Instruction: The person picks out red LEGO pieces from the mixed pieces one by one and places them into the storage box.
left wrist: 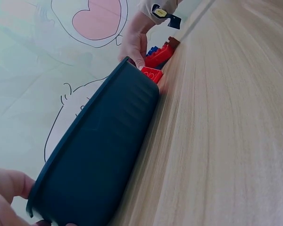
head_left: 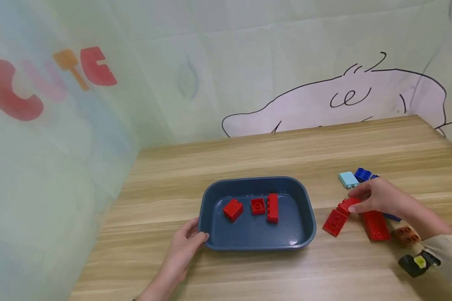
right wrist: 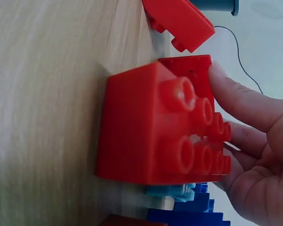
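Note:
My left hand (head_left: 186, 244) grips the near left corner of a dark blue tray (head_left: 248, 239), thumb on the rim. Three red toy building bricks lie inside: a blocky one (head_left: 233, 210), a small square one (head_left: 258, 206) and a long narrow one (head_left: 272, 208). To the tray's right, my right hand (head_left: 378, 196) pinches a red brick (head_left: 347, 205) between thumb and fingers. Another red brick (head_left: 334, 223) lies just in front of it, towards the tray. A longer red brick (head_left: 376, 225) is beneath the hand; its studs face the palm in the right wrist view.
Beyond the right hand are a light blue brick (head_left: 348, 179) and a dark blue brick (head_left: 363, 174), with more blue partly hidden by the forearm. A brown brick (head_left: 406, 236) sits by the wrist. A printed cloth (head_left: 196, 83) hangs behind the wooden table (head_left: 181, 184).

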{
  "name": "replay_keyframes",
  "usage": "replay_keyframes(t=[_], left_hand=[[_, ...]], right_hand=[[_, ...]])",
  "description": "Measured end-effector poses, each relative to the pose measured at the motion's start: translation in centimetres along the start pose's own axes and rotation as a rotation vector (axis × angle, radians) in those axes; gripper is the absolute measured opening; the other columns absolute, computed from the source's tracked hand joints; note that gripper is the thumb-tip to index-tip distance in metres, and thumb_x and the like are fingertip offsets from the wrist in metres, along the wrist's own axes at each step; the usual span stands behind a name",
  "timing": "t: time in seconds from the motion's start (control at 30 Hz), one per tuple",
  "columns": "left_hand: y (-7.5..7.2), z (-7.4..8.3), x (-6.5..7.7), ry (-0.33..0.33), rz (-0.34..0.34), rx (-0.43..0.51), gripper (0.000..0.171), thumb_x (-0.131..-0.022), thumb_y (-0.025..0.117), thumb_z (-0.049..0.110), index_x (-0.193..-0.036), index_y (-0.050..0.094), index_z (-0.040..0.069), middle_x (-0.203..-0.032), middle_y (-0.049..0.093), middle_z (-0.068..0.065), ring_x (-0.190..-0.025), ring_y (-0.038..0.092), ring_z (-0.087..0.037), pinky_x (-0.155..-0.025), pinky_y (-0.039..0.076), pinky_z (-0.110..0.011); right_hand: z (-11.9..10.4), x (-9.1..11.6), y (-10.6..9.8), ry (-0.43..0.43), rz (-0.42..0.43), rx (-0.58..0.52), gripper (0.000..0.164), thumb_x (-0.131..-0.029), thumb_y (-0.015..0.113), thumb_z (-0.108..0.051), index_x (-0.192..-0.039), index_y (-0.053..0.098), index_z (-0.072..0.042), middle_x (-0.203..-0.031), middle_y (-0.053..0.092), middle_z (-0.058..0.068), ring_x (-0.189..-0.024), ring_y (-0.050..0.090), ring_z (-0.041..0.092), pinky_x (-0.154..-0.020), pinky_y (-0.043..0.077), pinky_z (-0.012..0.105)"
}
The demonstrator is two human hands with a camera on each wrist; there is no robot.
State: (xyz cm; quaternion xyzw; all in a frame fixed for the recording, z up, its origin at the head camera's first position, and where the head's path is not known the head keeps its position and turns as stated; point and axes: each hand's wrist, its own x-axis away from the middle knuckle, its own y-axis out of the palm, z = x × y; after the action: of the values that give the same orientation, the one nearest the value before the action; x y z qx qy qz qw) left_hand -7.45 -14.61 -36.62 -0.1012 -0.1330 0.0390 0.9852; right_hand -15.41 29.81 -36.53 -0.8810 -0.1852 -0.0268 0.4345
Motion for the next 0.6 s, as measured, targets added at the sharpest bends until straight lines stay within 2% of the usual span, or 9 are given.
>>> replay_keyframes(t=[0.13, 0.33, 0.6], left_hand=[[-0.05, -0.01, -0.05, -0.003, 0.000, -0.005, 0.057, -0.078, 0.055, 0.001, -0.132, 0.041, -0.010, -0.124, 0.051, -0.025, -0.109, 0.053, -0.027, -0.086, 0.049, -0.030], [-0.11, 0.03, -0.05, 0.007, 0.002, -0.005, 0.057, -0.078, 0.055, 0.001, -0.132, 0.042, -0.010, -0.124, 0.052, -0.025, -0.108, 0.053, -0.028, -0.084, 0.049, -0.028], [-0.07, -0.12, -0.15, 0.007, 0.002, -0.010, 0.057, -0.077, 0.055, 0.001, -0.132, 0.042, -0.010, -0.123, 0.052, -0.025, -0.107, 0.054, -0.027, -0.085, 0.049, -0.029]], right_hand=[[0.16, -0.18, 0.12, -0.009, 0.003, 0.011, 0.048, -0.073, 0.077, -0.026, -0.105, 0.065, 0.007, -0.094, 0.068, 0.011, -0.085, 0.059, 0.022, -0.071, 0.052, 0.034], [0.32, -0.21, 0.11, -0.026, -0.005, 0.004, 0.043, -0.074, 0.076, -0.022, -0.104, 0.065, 0.007, -0.093, 0.068, 0.012, -0.086, 0.060, 0.024, -0.073, 0.053, 0.038], [-0.03, -0.26, 0.35, -0.032, 0.005, -0.022, 0.034, -0.077, 0.074, -0.015, -0.104, 0.067, 0.004, -0.093, 0.068, 0.009, -0.085, 0.054, 0.021, -0.063, 0.049, 0.024]])
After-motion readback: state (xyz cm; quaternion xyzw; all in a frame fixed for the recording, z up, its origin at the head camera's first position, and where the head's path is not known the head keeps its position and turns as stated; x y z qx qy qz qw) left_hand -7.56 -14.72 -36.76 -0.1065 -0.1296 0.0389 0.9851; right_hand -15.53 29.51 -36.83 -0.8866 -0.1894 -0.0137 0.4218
